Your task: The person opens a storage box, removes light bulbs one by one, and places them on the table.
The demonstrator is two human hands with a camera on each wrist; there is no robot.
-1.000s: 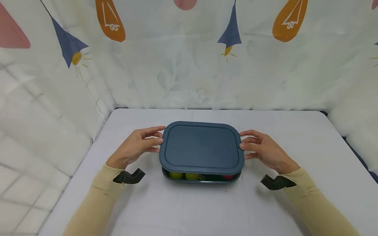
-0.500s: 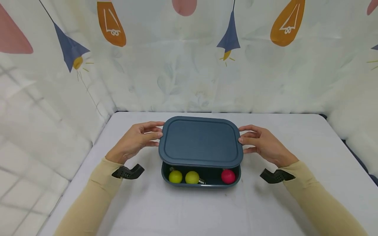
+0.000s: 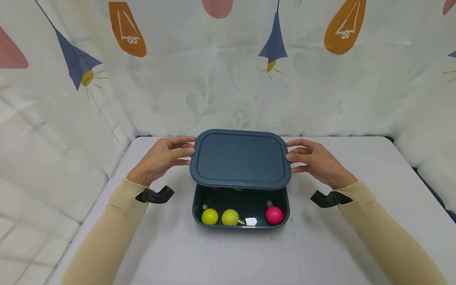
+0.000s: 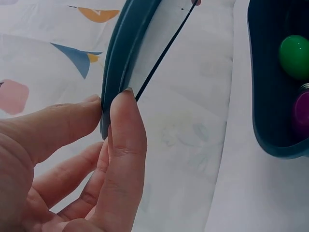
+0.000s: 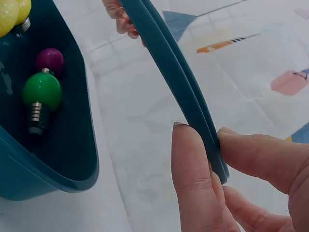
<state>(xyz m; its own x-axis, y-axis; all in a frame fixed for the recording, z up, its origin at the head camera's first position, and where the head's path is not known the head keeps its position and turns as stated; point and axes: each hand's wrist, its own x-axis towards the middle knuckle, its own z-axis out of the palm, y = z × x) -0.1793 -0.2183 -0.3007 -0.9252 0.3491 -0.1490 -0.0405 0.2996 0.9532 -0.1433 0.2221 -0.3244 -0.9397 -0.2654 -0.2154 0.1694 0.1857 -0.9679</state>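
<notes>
A dark blue-grey rectangular lid (image 3: pixel 240 160) with rounded corners is held between both hands, raised above the back part of a matching box (image 3: pixel 249 204). My left hand (image 3: pixel 160 160) pinches its left edge between thumb and fingers; on the opposite edge my right hand (image 3: pixel 320 163) does the same. Inside the box lie a yellow light bulb (image 3: pixel 209 216), a second yellow bulb (image 3: pixel 230 217) and a pinkish-red bulb (image 3: pixel 274 215) along the front. The right wrist view also shows a green bulb (image 5: pixel 42 92) and a purple bulb (image 5: pixel 50 61) in it. The lid hides the box's rear in the head view.
The box stands on a white-covered table (image 3: pixel 228 257). A pale fabric wall (image 3: pixel 160 95) printed with lamps and bulbs rises behind the table's far edge, with more fabric at the left and right. Black devices sit on both wrists.
Both hands have lifted the lid off the box and moved it towards the back. The box's front half and the bulbs there have come into view.
</notes>
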